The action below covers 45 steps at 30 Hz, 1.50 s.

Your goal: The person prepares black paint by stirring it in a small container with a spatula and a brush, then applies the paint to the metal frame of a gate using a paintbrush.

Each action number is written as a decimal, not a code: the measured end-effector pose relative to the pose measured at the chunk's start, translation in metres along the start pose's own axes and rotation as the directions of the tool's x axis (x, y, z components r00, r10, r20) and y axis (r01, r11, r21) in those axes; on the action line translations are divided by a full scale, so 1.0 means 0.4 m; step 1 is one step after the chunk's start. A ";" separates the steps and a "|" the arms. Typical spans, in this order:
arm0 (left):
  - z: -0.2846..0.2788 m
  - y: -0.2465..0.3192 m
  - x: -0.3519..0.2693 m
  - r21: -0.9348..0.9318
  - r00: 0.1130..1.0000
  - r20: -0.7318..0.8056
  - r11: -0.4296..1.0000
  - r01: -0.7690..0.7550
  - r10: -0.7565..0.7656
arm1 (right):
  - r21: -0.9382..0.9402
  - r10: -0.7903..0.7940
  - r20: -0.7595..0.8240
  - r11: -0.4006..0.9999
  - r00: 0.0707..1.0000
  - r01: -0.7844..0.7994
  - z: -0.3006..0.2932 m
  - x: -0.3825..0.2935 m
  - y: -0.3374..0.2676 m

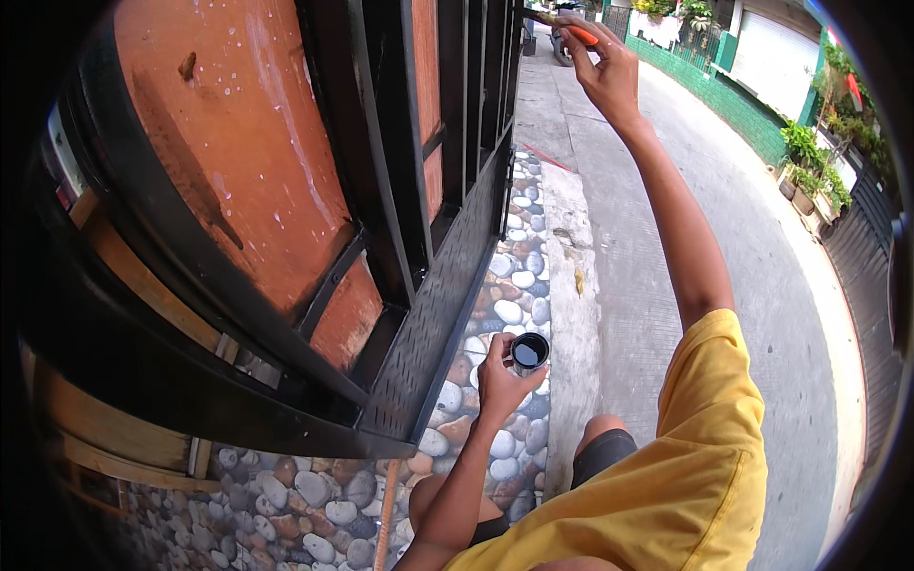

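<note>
My left hand [503,382] holds a small can of black paint [530,351] upright, low in front of me beside a black metal gate [389,243]. Raised at the top, my right hand [603,61] grips a paintbrush [582,34] with an orange handle. The brush points left, its tip at the gate's far edge; whether the bristles touch the metal cannot be told. Orange-brown panels [235,143] lie behind the gate's black bars, and a perforated metal strip [435,307] runs along its lower part.
Pebble-patterned flooring [314,492] lies under the gate, bordered by a concrete curb [571,285]. A grey road [700,235] runs alongside. Farther off are a parked motorcycle [562,46], a green wall [742,118] and potted plants [807,182]. A yellow leaf [579,282] lies on the curb.
</note>
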<state>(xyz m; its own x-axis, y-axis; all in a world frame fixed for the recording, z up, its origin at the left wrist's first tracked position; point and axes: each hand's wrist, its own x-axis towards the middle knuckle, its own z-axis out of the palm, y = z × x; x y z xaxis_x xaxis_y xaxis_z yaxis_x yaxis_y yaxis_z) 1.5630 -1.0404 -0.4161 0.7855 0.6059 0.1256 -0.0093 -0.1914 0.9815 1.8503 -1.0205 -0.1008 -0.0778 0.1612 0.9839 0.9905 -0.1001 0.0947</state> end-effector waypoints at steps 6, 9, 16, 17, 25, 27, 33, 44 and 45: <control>0.001 0.005 -0.002 0.005 1.000 -0.012 1.000 0.000 0.000 | 0.187 0.419 0.300 0.855 0.857 -0.483 -0.049 -0.208 -0.066; 0.002 0.009 -0.006 -0.058 0.999 -0.012 0.998 -0.033 0.032 | 0.275 0.580 0.407 0.658 0.705 -0.701 -0.086 -0.309 -0.088; 0.006 0.021 -0.015 -0.021 1.000 0.006 0.999 -0.025 0.025 | 0.349 0.546 0.598 0.481 0.586 -0.804 -0.112 -0.386 -0.107; 0.005 0.022 -0.016 0.002 1.000 0.009 1.000 -0.027 0.027 | 0.351 0.541 0.604 0.479 0.585 -0.805 -0.110 -0.391 -0.108; 0.009 0.014 -0.010 -0.027 0.999 -0.012 0.998 -0.048 0.047 | 0.405 0.482 0.693 0.355 0.537 -0.842 -0.139 -0.457 -0.168; 0.009 0.010 -0.008 -0.030 0.998 -0.015 0.998 -0.061 0.061 | 0.383 0.493 0.724 0.295 0.483 -0.875 -0.161 -0.461 -0.207; 0.018 0.004 -0.008 -0.037 0.998 -0.042 0.998 -0.053 0.051 | 0.499 0.392 0.661 0.407 0.640 -0.765 -0.207 -0.398 -0.334; 0.028 0.024 -0.014 -0.005 0.999 0.005 0.999 -0.033 0.033 | 0.548 0.185 0.631 0.581 0.753 -0.602 -0.155 -0.232 -0.389; 0.028 0.023 -0.013 -0.003 0.999 0.004 0.999 -0.036 0.036 | 0.613 0.210 0.532 0.573 0.820 -0.544 -0.147 -0.213 -0.392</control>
<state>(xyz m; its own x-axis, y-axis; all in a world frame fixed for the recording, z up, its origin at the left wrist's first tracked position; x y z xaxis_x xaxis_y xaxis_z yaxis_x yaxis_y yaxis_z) 1.5657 -1.0541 -0.4093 0.7869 0.5959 0.1604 -0.0397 -0.2105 0.9768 1.6948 -1.0762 -0.1908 0.2051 0.6332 0.7464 0.6798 0.4564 -0.5740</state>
